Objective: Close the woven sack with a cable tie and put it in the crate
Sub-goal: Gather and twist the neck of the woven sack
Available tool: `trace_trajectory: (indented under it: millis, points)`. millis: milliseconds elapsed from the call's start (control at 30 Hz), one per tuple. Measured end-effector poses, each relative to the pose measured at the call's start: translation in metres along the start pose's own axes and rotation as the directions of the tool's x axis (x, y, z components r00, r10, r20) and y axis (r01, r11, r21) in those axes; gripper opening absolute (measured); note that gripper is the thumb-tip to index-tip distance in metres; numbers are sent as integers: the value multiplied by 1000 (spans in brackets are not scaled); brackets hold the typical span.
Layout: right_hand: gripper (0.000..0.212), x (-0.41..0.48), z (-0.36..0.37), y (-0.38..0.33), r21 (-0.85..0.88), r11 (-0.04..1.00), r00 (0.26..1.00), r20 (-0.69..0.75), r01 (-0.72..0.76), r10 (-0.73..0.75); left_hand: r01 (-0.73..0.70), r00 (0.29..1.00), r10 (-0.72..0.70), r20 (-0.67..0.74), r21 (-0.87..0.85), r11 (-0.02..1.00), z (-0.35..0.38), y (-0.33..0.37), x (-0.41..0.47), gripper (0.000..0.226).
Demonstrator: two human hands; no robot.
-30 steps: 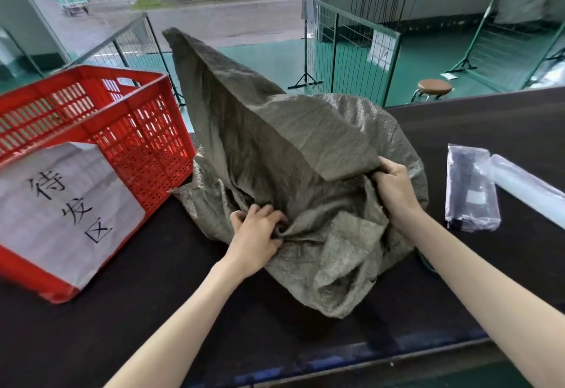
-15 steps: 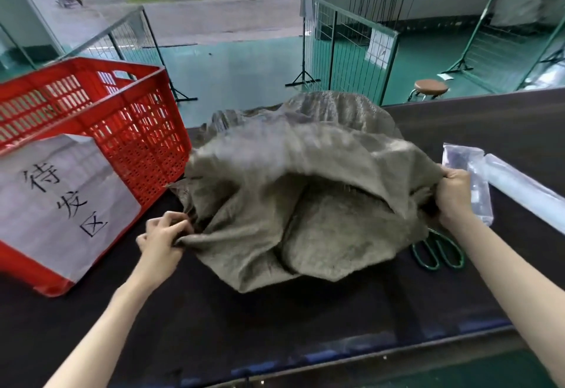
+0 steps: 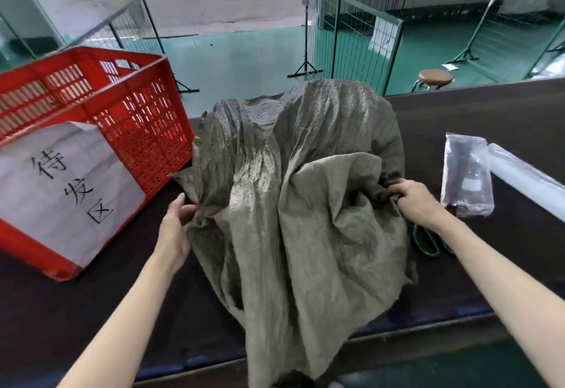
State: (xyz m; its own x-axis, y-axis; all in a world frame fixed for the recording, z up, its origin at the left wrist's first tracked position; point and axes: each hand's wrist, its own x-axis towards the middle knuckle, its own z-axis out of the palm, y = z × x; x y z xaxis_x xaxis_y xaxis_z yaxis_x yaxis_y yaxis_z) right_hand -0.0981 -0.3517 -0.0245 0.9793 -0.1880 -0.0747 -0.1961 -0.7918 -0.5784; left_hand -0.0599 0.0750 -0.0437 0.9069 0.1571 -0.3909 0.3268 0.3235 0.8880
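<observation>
A grey-green woven sack (image 3: 293, 204) lies crumpled on the dark table, its loose end draped over the table's near edge. My left hand (image 3: 177, 225) pinches the sack's left edge. On the sack's right side, my right hand (image 3: 412, 201) is closed around a bunched fold. The red slatted crate (image 3: 128, 106) stands at the left, touching the sack, with a white paper sign on its front. A clear plastic packet (image 3: 466, 173) with dark contents lies to the right; whether it holds cable ties cannot be told.
Green-handled scissors (image 3: 428, 244) lie partly under the sack beside my right wrist. A clear plastic roll (image 3: 529, 176) rests at the far right. Wire fence panels and a round stool (image 3: 434, 77) stand on the green floor beyond the table (image 3: 504, 118).
The sack's raised flap dropped and spread toward me over the table's near edge. My left hand shifted to the sack's left edge; my right hand keeps its grip on the right side.
</observation>
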Motion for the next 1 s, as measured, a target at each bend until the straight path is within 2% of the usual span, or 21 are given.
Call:
trace_trajectory:
  millis: [67, 133, 200, 267, 333, 400, 433, 500, 567, 600, 633, 700, 767, 833, 933, 1000]
  points:
    - [33, -3, -5, -11, -56, 998, 992, 123, -22, 29, 25, 998, -30, 60, 82, 996, 13, -2, -4, 37]
    - [34, -10, -12, -29, -148, 989, 949, 306, -30, 74, 107, 980, -140, 144, 213, 971, 20, -7, -3, 45]
    - [40, -20, -20, -52, -168, 986, 932, 356, -14, 74, 187, 951, -255, 176, 331, 925, 25, -9, -5, 47]
    - [38, -26, -22, -68, -123, 992, 960, 277, 3, 32, 226, 926, -327, 188, 418, 880, 33, -12, -8, 43]
    - [30, -33, -14, -83, -220, 975, 991, 137, 25, 6, 204, 926, -323, 194, 462, 863, 41, -16, -10, 34]
    - [35, -37, 2, -91, -296, 952, 993, -63, 74, -97, 199, 937, -301, 175, 441, 875, 45, -19, -10, 36]
    - [42, -39, 10, -96, -287, 952, 976, -150, 110, -158, 198, 940, -295, 174, 430, 881, 45, -21, -8, 38]
    - [51, -41, 23, -108, -281, 939, 920, -278, 198, -277, 188, 938, -285, 197, 403, 896, 49, -19, -12, 26]
    - [56, -41, 31, -121, -353, 901, 862, -342, 253, -376, 175, 935, -271, 231, 364, 915, 53, -18, -19, 13]
    - [58, -40, 35, -128, -392, 880, 839, -353, 270, -414, 169, 936, -258, 238, 339, 926, 55, -19, -21, 16]
    - [61, -40, 39, -135, -425, 862, 833, -340, 278, -436, 172, 936, -252, 245, 305, 937, 56, -20, -23, 20]
    - [67, -37, 48, -148, -480, 832, 879, -222, 279, -422, 241, 919, -297, 260, 225, 944, 58, -24, -25, 31]
    - [77, -32, 60, -154, -505, 823, 947, -35, 260, -320, 330, 880, -369, 299, 172, 928, 58, -26, -27, 43]
    - [88, -30, 73, -157, -469, 857, 977, 107, 214, -186, 361, 858, -391, 333, 151, 920, 59, -27, -27, 51]
    - [77, -27, 86, -157, -410, 895, 977, 188, 176, -106, 380, 828, -419, 372, 177, 908, 64, -28, -31, 63]
    - [63, -26, 91, -156, -290, 943, 961, 264, 161, -83, 389, 807, -435, 399, 195, 901, 67, -29, -31, 72]
